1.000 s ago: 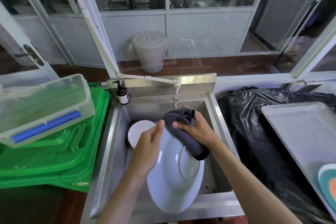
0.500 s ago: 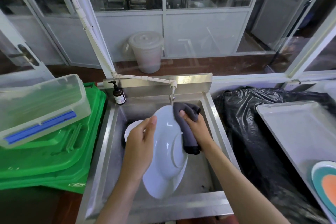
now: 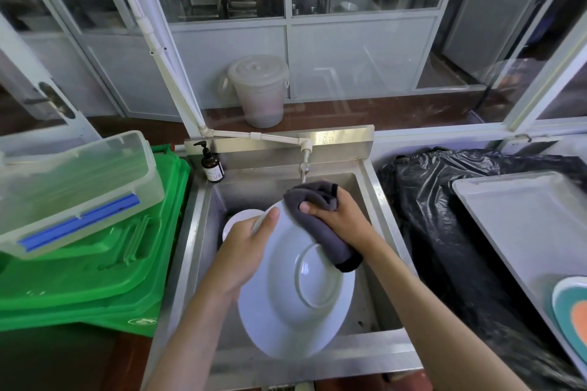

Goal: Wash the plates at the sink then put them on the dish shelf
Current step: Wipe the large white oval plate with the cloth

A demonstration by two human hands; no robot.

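Head view. We take the steel sink [image 3: 370,187] as our landmark. Over its basin we see a large white plate [image 3: 286,320], tilted with its underside toward us; the raised round foot ring shows near the middle, and the broad rim is glossy and unmarked. The lower edge of the plate hangs above the front lip of the sink. The left hand [image 3: 246,252] grasps the plate at its upper left edge, thumb laid over the rim and fingers hidden behind it. The right hand [image 3: 338,219] clutches a dark grey cloth [image 3: 320,222] and presses it against the upper right part of the plate, just under the tap [image 3: 304,165] at the back of the sink. Whether water runs from the tap we cannot tell.

Behind the left hand, inside the basin, we see part of a second white plate [image 3: 236,220]. A brown pump bottle [image 3: 212,165] stands on the back left corner of the sink. Left of the sink lie green lids [image 3: 95,273] with a clear plastic box [image 3: 73,187] on top. Right of the sink lies a black plastic bag [image 3: 444,232], then a pale tray [image 3: 524,225] carrying a teal and orange plate [image 3: 571,317].
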